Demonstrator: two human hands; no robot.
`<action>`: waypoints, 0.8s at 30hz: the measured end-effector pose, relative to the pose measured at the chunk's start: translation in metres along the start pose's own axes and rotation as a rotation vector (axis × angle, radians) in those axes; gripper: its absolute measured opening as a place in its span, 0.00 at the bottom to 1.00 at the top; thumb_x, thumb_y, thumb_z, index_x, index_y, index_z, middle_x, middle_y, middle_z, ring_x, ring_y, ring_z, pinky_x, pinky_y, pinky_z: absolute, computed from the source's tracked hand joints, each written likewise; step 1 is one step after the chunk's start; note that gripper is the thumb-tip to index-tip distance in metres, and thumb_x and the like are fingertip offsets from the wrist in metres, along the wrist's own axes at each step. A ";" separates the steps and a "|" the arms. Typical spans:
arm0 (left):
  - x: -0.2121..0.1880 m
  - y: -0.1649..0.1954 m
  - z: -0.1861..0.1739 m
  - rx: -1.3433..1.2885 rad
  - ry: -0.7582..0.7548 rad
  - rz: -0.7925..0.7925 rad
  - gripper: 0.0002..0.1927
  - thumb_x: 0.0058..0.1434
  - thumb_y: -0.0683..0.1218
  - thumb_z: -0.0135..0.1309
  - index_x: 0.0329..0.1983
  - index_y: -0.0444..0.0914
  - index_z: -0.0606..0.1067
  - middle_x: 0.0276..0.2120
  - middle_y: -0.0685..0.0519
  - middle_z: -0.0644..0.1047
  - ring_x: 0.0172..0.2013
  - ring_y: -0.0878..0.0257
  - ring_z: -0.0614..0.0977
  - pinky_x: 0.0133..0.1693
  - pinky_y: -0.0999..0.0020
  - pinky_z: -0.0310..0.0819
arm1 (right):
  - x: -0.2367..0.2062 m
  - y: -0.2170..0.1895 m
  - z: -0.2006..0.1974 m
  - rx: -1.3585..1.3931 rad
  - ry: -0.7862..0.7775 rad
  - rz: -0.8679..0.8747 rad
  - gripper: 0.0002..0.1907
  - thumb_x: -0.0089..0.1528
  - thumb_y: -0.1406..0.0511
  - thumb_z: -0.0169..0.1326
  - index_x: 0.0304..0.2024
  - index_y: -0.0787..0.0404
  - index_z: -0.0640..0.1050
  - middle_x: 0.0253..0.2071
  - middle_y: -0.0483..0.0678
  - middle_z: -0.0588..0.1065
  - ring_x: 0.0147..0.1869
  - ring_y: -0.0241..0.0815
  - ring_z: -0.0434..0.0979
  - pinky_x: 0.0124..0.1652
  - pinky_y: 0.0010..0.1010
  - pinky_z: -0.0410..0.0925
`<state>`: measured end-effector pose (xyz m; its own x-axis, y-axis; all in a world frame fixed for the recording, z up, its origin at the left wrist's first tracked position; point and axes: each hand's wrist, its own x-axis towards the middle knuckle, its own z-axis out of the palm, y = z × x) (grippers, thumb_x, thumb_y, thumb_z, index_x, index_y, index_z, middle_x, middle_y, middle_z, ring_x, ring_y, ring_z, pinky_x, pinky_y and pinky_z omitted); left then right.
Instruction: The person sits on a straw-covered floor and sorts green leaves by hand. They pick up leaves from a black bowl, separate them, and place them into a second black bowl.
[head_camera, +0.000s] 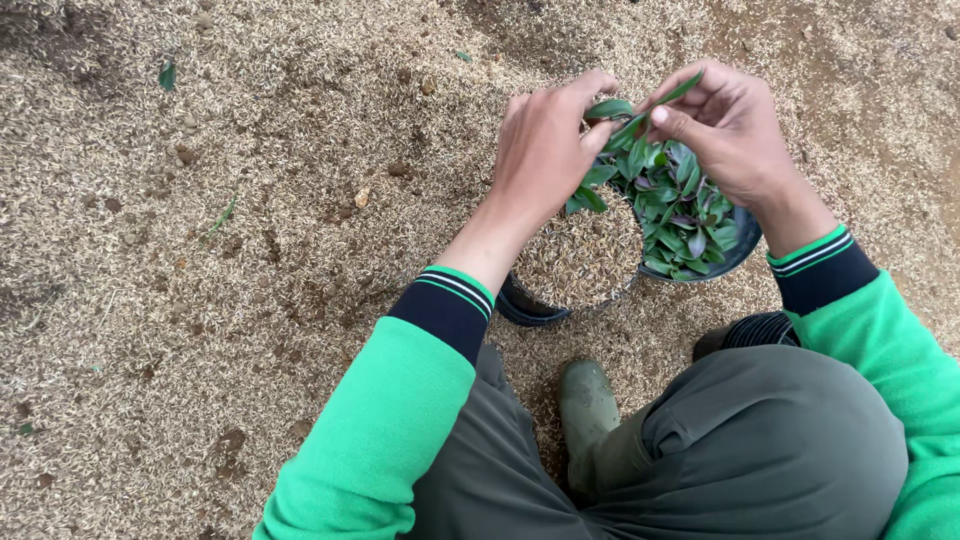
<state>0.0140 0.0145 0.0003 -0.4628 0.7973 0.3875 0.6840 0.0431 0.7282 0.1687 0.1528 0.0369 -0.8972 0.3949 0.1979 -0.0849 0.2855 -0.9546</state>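
The person crouches over ground covered in pale rice husks (250, 250). The left hand (545, 145) is curled, its fingertips pinched on a small leafy green cutting (612, 118) — the sprig sits just above a black plastic pot filled with husk medium (580, 262). The right hand (725, 125) is also closed in a pinch, thumb against fingers, gripping the upper leaves of the same cutting, so both hands meet on it. Just beside the husk-filled pot, touching it on the right, stands a black container packed with green and purple-tinged leafy cuttings (685, 215). A dark green rubber boot (588, 405) rests below the pots, between the person's knees.
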 end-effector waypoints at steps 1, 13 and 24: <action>0.001 0.003 -0.002 -0.051 -0.021 -0.082 0.14 0.61 0.46 0.63 0.49 0.39 0.79 0.32 0.53 0.85 0.33 0.60 0.85 0.43 0.59 0.72 | 0.001 0.001 0.002 0.022 0.016 0.002 0.07 0.72 0.73 0.56 0.52 0.65 0.75 0.47 0.49 0.80 0.49 0.35 0.82 0.51 0.26 0.76; -0.001 0.007 -0.007 -0.300 -0.022 0.020 0.05 0.64 0.44 0.61 0.39 0.39 0.84 0.29 0.52 0.85 0.27 0.66 0.85 0.31 0.68 0.77 | -0.004 0.011 0.000 -0.007 0.043 -0.090 0.07 0.73 0.74 0.58 0.52 0.66 0.75 0.49 0.48 0.79 0.53 0.34 0.81 0.58 0.27 0.76; -0.002 0.012 -0.009 0.154 0.094 0.458 0.04 0.61 0.45 0.63 0.36 0.41 0.84 0.31 0.55 0.82 0.39 0.61 0.80 0.50 0.58 0.67 | -0.006 -0.012 0.007 0.303 0.052 -0.017 0.11 0.69 0.61 0.46 0.44 0.60 0.76 0.44 0.45 0.80 0.50 0.31 0.80 0.55 0.20 0.75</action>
<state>0.0182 0.0083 0.0130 -0.1390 0.6980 0.7025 0.9012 -0.2049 0.3820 0.1723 0.1412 0.0453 -0.8719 0.4386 0.2179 -0.2321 0.0218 -0.9725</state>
